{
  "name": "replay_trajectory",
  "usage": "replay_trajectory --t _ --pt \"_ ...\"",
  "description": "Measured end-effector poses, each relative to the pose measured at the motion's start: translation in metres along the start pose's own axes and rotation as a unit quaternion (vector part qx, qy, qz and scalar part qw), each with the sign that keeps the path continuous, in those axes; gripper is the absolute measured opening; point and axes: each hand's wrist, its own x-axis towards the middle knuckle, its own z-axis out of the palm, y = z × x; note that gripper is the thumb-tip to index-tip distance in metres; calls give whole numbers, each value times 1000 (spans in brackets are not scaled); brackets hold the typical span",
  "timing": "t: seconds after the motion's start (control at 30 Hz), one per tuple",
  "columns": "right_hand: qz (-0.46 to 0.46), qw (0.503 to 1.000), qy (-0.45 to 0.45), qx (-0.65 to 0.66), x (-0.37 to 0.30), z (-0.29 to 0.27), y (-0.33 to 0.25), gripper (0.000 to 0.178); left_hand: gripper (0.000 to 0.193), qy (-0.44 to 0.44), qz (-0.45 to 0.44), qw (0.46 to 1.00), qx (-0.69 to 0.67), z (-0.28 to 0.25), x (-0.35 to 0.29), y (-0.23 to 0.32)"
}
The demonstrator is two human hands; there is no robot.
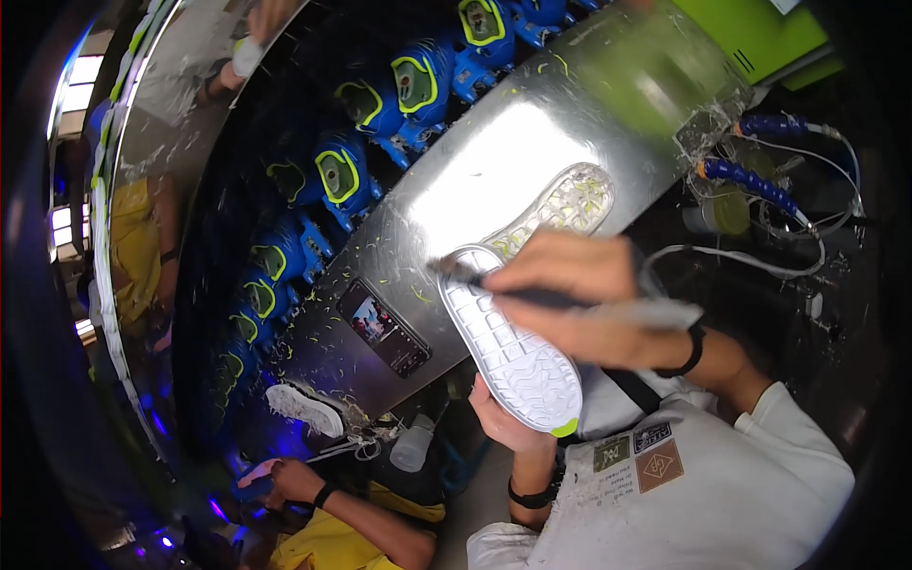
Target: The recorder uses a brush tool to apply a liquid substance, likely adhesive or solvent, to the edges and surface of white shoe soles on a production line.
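Note:
My left hand (508,418) holds a white shoe sole (518,361) from below, near its lower end, where a lime-green patch shows. The patterned tread faces up. Across the sole lies my right hand (565,294), closed round a slim dark tool (532,293) with a pale rear end. Motion smears the tool; its dark tip is at the sole's upper end, and I cannot tell whether it touches. Just beyond, another sole (581,201) rests on the metal table (427,209), with lime-green scraps on it.
A phone (383,328) lies on the table among lime-green scraps. Blue shoes (420,81) line the far side. A white sole (306,408) is at the lower left, near a co-worker's hand (290,480). Blue hoses (750,180) and a green box (750,38) are at right.

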Motion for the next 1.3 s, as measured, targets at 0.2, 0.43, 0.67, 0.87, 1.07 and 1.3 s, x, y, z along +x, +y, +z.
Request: replay_trajectory --t 0.2,0.43,0.67,0.87,1.07,1.3 --pt "-40 987 -98 119 -24 12 -8 20 72 74 108 987 89 -14 -11 -1" --pt "-10 975 -166 145 -43 -5 -38 17 70 -195 -123 973 -24 -21 33 36" --pt "11 957 -201 207 -44 -12 -39 19 68 -125 -30 991 44 41 41 31" --pt "8 933 -235 273 -31 -23 -32 26 80 -106 -109 988 -18 59 38 44" --pt "12 977 -210 40 -24 -63 -40 22 84 -68 -149 977 137 76 26 50" --pt "19 967 -205 148 -40 -11 -79 24 91 -197 -131 971 -39 46 24 36"
